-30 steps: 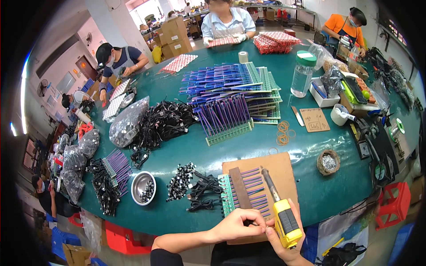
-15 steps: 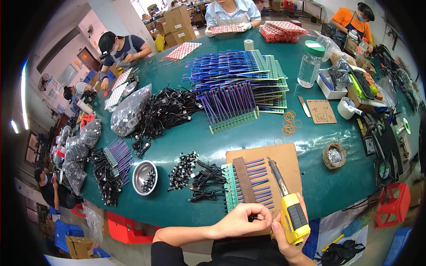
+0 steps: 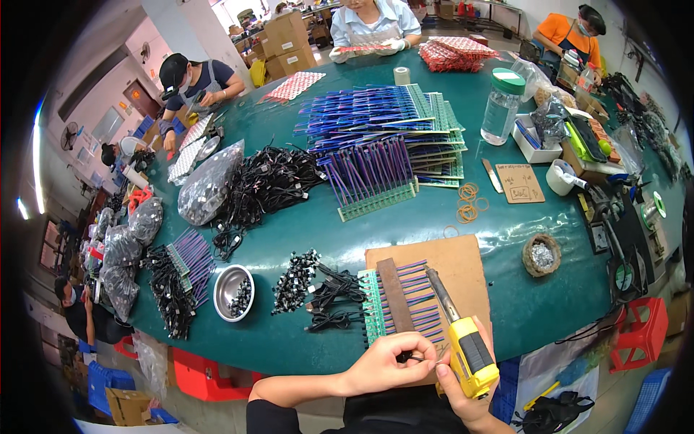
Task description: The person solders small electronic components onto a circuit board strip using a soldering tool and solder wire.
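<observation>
My right hand (image 3: 461, 402) is wrapped round a yellow and black soldering iron (image 3: 473, 353), its metal tip angled up and away over the purple wires. Beside it, my left hand (image 3: 387, 367) pinches a thin black cable (image 3: 409, 356); the cable's far end by my right fingertips is too small to make out. Just beyond both hands lies a strip of green circuit boards (image 3: 373, 307) with purple wires (image 3: 423, 304) fanning out to the right. A brown bar (image 3: 396, 296) rests across those wires on a cardboard sheet (image 3: 463, 278).
Left of the boards are black cables (image 3: 338, 288), small connectors (image 3: 295, 282) and a metal bowl (image 3: 225, 288). Stacked wired boards (image 3: 383, 130) stand farther off. A round holder (image 3: 541, 270) with silvery material sits right, and a clear jar (image 3: 500, 108) beyond. Co-workers sit around the table.
The soldering iron has shifted slightly left and nearer, bringing its tip lower over the wires. My left hand keeps its pinch on the cable. The whole view has drifted a little.
</observation>
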`<state>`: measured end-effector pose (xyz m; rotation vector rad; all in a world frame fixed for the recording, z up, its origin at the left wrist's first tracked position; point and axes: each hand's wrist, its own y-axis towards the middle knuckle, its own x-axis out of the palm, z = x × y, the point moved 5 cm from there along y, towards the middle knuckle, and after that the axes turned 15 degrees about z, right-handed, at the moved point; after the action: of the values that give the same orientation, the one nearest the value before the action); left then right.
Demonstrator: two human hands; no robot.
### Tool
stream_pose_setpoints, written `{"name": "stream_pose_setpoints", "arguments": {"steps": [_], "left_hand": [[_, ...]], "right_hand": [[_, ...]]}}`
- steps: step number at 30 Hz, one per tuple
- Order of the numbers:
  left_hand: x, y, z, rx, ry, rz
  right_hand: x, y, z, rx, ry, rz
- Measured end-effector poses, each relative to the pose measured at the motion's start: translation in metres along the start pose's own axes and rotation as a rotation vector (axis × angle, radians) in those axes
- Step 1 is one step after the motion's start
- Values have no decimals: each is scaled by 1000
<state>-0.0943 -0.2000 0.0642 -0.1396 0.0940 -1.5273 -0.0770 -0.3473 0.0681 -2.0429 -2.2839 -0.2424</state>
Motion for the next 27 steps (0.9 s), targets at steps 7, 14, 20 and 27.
{"name": "stream_pose_setpoints", "arguments": {"steps": [7,14,20,27], "left_hand": [[-1,-9,16,296,180,114],[-8,-19,5,44,108,45],[-84,-3,4,185,418,375],[-116,9,-40,102,655,528]], "right_hand": [[1,-10,7,206,120,9],[5,-15,6,92,107,-32],[-8,-10,16,305,141,-83],[-7,-18,27,451,102,23]]}}
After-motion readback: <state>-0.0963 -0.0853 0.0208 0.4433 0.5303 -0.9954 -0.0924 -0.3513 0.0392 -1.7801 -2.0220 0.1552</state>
